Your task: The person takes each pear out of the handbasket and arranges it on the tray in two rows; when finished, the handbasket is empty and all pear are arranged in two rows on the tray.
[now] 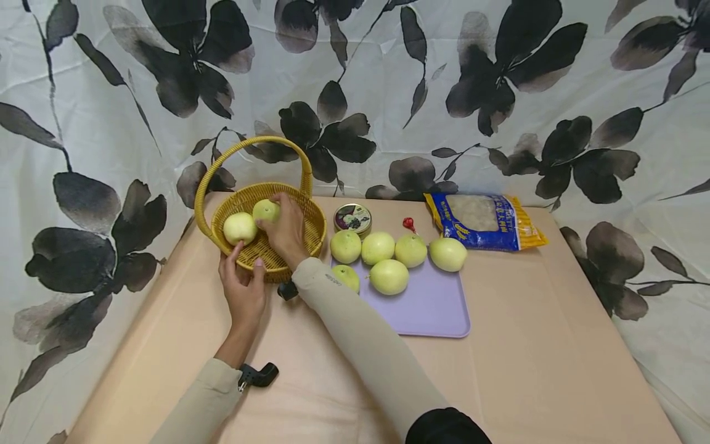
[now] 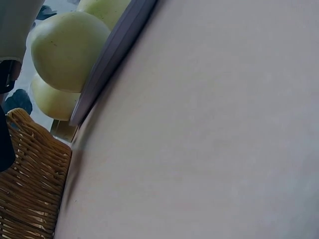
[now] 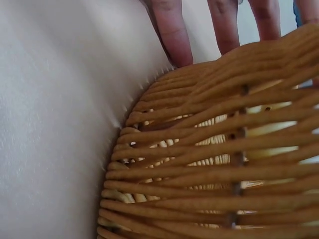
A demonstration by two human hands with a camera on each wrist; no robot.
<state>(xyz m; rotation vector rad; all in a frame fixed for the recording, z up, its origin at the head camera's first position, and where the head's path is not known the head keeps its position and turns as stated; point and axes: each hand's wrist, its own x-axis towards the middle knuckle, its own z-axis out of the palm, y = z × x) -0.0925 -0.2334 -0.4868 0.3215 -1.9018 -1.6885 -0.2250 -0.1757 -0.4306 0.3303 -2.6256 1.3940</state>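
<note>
A yellow woven basket (image 1: pixel 266 269) with a tall arched handle stands at the left of the table. My right hand (image 1: pixel 286 231) reaches over its right side and grips a pale green apple-like fruit (image 1: pixel 266 211) inside it. Another pale fruit (image 1: pixel 240 228) sits beside that one in the basket. My left hand (image 1: pixel 242 288) is at the basket's front left, fingertips at the rim and thumb spread apart. In the right wrist view, straight fingers (image 3: pixel 174 37) touch the woven wall (image 3: pixel 199 149). The left wrist view shows the basket's edge (image 2: pixel 30 174) but no left fingers.
Right of the basket is a purple tray (image 1: pixel 421 308) bearing several similar fruits (image 1: pixel 389 277). Behind it are a round tin (image 1: pixel 352 219), a small red item (image 1: pixel 408 224) and a blue-and-yellow packet (image 1: pixel 488 222). A floral cloth (image 1: pixel 388 92) hangs behind the table.
</note>
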